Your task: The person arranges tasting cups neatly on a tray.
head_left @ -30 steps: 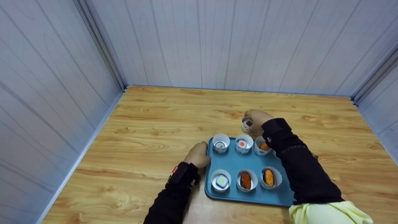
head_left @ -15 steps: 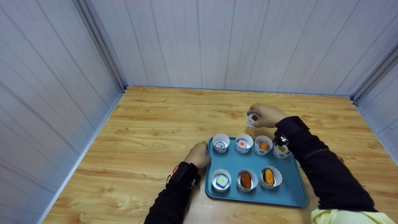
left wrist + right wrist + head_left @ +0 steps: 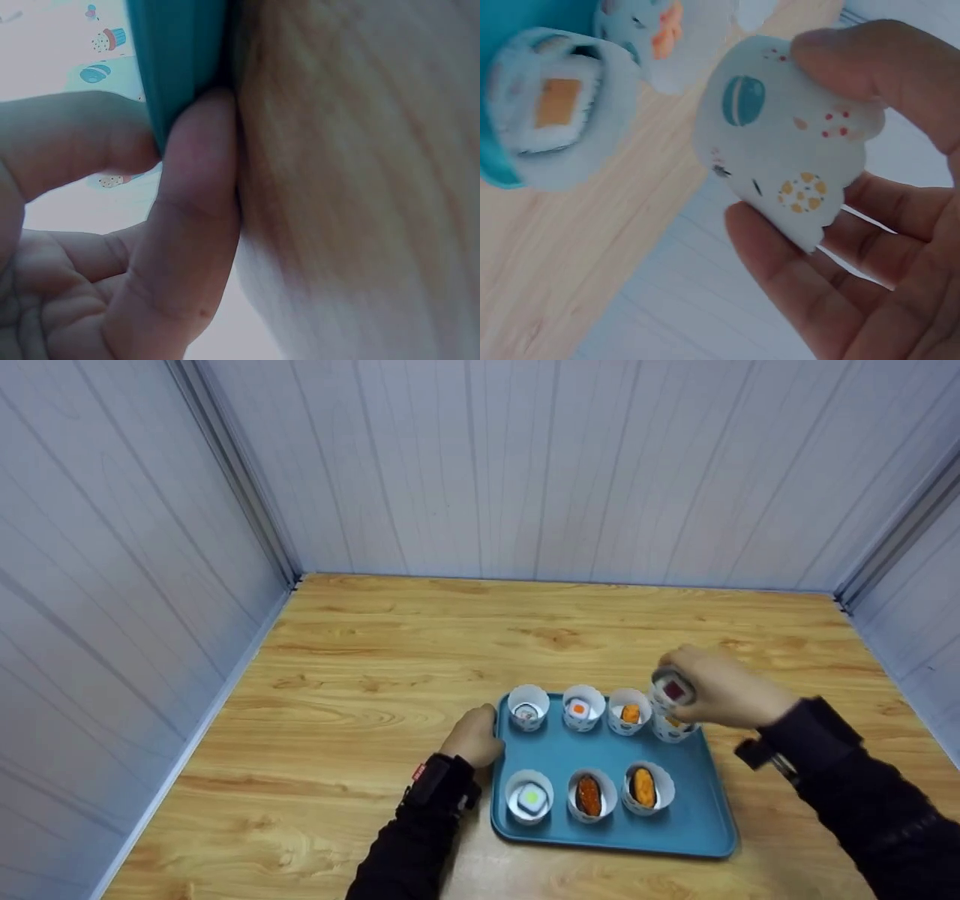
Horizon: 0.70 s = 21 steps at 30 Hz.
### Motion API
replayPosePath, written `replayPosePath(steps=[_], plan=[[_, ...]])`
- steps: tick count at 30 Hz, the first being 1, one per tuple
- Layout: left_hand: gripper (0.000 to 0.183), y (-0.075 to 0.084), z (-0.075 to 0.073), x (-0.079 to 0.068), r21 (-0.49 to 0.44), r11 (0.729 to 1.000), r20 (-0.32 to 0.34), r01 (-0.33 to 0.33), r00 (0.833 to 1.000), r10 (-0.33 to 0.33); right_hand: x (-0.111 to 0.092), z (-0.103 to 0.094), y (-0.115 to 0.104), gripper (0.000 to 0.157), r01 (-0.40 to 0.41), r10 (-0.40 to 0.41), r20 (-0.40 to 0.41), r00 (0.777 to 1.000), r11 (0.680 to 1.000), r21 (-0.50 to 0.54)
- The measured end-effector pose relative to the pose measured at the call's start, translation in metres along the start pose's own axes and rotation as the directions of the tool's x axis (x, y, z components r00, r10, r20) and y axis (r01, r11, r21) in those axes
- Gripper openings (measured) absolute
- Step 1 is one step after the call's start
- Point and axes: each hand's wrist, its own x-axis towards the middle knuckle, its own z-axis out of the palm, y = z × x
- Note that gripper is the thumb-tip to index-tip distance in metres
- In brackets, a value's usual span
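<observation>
My left hand (image 3: 474, 736) pinches the left rim of a blue tray (image 3: 577, 754); in the left wrist view the thumb and a finger close on the tray's edge. Between thumb and fingers, my right hand (image 3: 726, 688) holds a white paper cupcake cup (image 3: 769, 142) with printed pictures. A sushi piece with a dark red centre (image 3: 673, 690) shows inside it in the head view. This cup is raised above the tray's back right corner. Partly behind it stands a cup with an orange-yellow-centred piece (image 3: 559, 101).
Along the tray's back stand cups with a round roll (image 3: 527, 711), an orange-red-centred piece (image 3: 577, 709) and an orange-topped piece (image 3: 628, 712). Front cups hold a green-centred piece (image 3: 532, 799), a red-brown-topped piece (image 3: 589, 796) and an orange-topped piece (image 3: 643, 787). Pale walls bound the wooden table (image 3: 360, 682).
My right hand has lifted the cup off the table behind the tray and carried it right, over the tray's back right corner. My left hand stays at the tray's left rim.
</observation>
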Motion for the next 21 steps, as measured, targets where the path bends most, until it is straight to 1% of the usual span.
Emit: replayPosePath(steps=[3, 5, 11, 14, 17, 19, 21], plan=[[0.033, -0.001, -0.001, 0.0, -0.002, 1.0, 0.002, -0.002, 1.0, 0.002, -0.022, 0.004, -0.003, 0.05, -0.016, 0.016, -0.007, 1.0, 1.0, 0.011], [0.032, -0.002, -0.002, 0.0, 0.003, 1.0, 0.001, -0.001, 1.0, 0.001, -0.035, 0.01, -0.004, 0.051, -0.03, 0.03, -0.003, 1.0, 0.999, 0.027], [0.03, -0.004, -0.006, 0.001, 0.013, 1.0, -0.007, 0.001, 1.0, -0.001, -0.062, 0.039, -0.004, 0.057, -0.07, 0.064, 0.064, 0.996, 0.992, 0.102], [0.031, -0.004, -0.007, 0.001, 0.005, 1.0, -0.004, 0.011, 1.0, -0.011, -0.07, 0.052, -0.002, 0.06, -0.096, 0.082, 0.104, 0.991, 0.987, 0.132], [0.032, -0.004, -0.007, 0.001, 0.0, 1.0, -0.004, 0.022, 1.0, -0.022, -0.073, 0.063, 0.001, 0.063, -0.126, 0.104, 0.146, 0.984, 0.98, 0.152], [0.031, -0.005, -0.007, 0.001, 0.004, 1.0, -0.007, 0.019, 1.0, -0.019, -0.074, 0.069, 0.002, 0.063, -0.151, 0.122, 0.17, 0.978, 0.975, 0.163], [0.029, -0.005, -0.007, 0.001, 0.011, 1.0, -0.009, 0.01, 1.0, -0.01, -0.075, 0.074, 0.003, 0.063, -0.155, 0.124, 0.178, 0.976, 0.973, 0.169]])
